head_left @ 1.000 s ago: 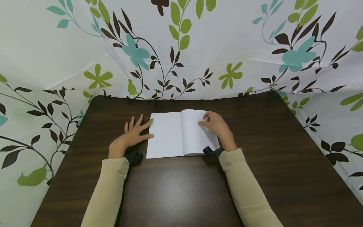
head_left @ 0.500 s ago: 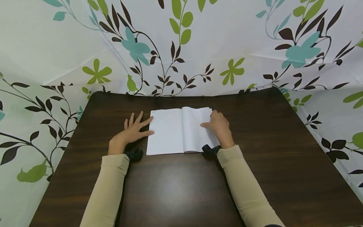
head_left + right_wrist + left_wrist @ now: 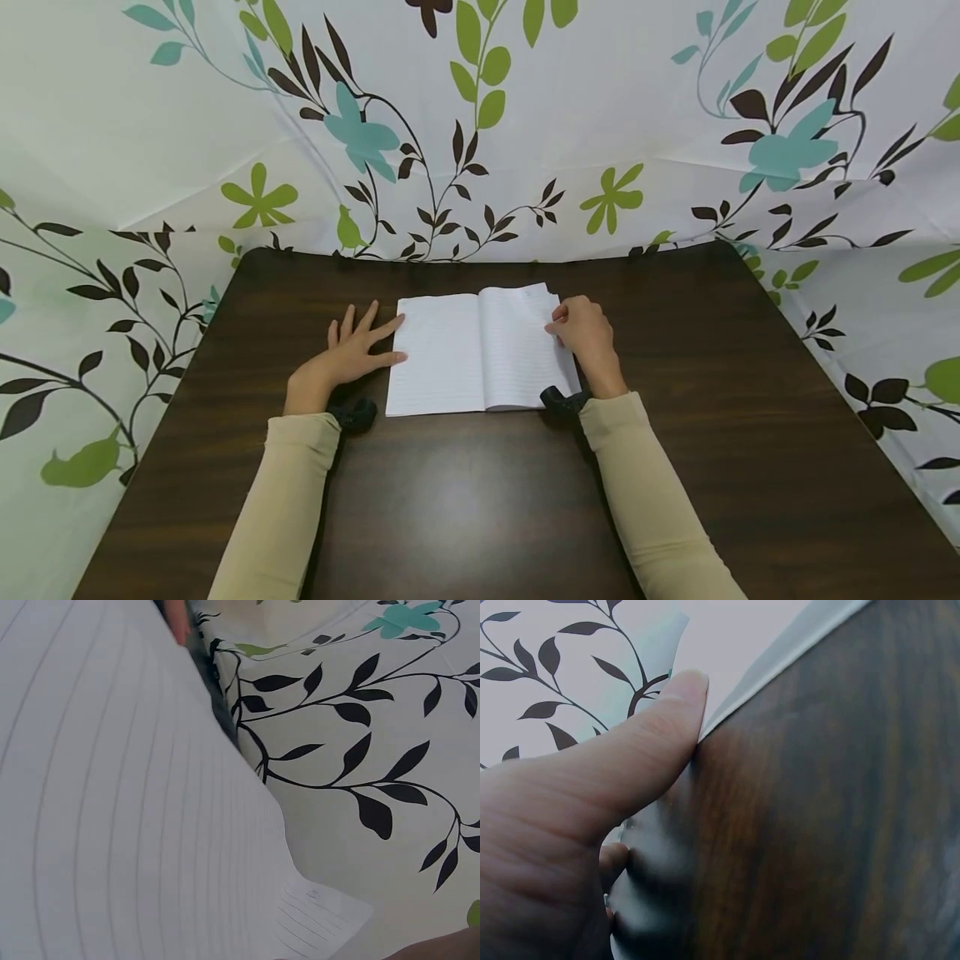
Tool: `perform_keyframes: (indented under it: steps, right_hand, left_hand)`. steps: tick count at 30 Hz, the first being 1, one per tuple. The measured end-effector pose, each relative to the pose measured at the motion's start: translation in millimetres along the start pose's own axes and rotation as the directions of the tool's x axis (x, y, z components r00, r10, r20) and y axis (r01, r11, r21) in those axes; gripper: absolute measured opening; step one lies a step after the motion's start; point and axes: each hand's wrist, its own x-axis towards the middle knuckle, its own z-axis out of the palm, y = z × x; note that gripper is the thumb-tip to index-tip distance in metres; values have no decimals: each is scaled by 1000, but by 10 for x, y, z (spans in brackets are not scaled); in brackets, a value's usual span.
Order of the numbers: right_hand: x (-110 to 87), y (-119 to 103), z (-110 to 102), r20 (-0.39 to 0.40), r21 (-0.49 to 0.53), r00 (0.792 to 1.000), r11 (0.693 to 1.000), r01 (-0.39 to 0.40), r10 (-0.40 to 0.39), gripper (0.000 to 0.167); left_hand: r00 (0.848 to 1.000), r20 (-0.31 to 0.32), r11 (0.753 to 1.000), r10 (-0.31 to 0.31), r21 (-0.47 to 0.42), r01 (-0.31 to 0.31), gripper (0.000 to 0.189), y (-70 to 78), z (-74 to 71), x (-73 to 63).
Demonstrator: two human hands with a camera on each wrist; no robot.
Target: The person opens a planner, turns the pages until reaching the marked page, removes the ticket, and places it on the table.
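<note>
An open notebook [image 3: 438, 354] with blank ruled pages lies on the dark table. My left hand [image 3: 339, 362] rests at its left edge, fingers spread straight and the thumb and index fingertip touching the margin. In the left wrist view, the left thumb [image 3: 630, 754] presses on the notebook's edge. At the upper right edge, my right hand [image 3: 588, 333] has curled fingers and pinches a page [image 3: 521, 346]. That ruled page [image 3: 150, 787] bows upward in the right wrist view, with a corner [image 3: 322, 915] bent outward. Only a sliver of the right hand shows there, so its fingertips are hidden.
The brown wooden table [image 3: 457, 508] extends around the notebook. Behind and beside it hangs a white cloth [image 3: 555, 100] printed with leaves and flowers. Dark wrist devices [image 3: 356, 415] sit at both wrists.
My right hand has shifted right, from over the right page to its outer edge, its thumb drawing back toward the fingers. The left hand keeps its place.
</note>
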Motion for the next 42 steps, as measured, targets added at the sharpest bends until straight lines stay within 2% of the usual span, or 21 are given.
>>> perform_keyframes:
  steps: [6,11,15,21,25,28,33,37,40,42]
  right_hand:
    - [28,32,-31,40,69,999,998,-9,6,18]
    - [58,29,-48,88,173,996,984,-47,32,30]
    - [82,21,-43,123,210,991,975,-76,51,40]
    - [91,21,-18,73,224,996,973,-59,44,44]
    - [81,29,-21,77,205,996,978,-48,33,43]
    - [72,20,-33,65,184,997,982,-40,29,37]
    - [48,-34,-55,-12,119,999,992,-31,32,20]
    - [30,-82,-78,-42,81,999,997,-3,7,22]
    - [18,-92,-109,-40,102,999,994,23,-19,26]
    - [28,-72,-125,-6,154,999,987,37,-36,29]
  left_hand:
    - [1000,6,1000,1,-2,-1,80,10,-15,4]
    - [1000,5,1000,1,-1,-1,80,3,-8,6]
    - [1000,4,1000,-3,-10,3,80,1,3,-1]
    - [1000,6,1000,-2,-20,2,79,5,-3,-7]
    - [1000,12,1000,-3,-10,3,84,13,-14,-8]
    - [1000,14,1000,-3,-3,3,91,20,-15,-7]
    - [1000,10,1000,-9,-2,9,98,34,-13,-15]
    - [1000,9,1000,-18,-1,18,99,44,-20,-28]
    - [1000,10,1000,-18,6,18,99,42,-20,-23]
    - [1000,14,1000,-16,9,16,99,38,-20,-11]
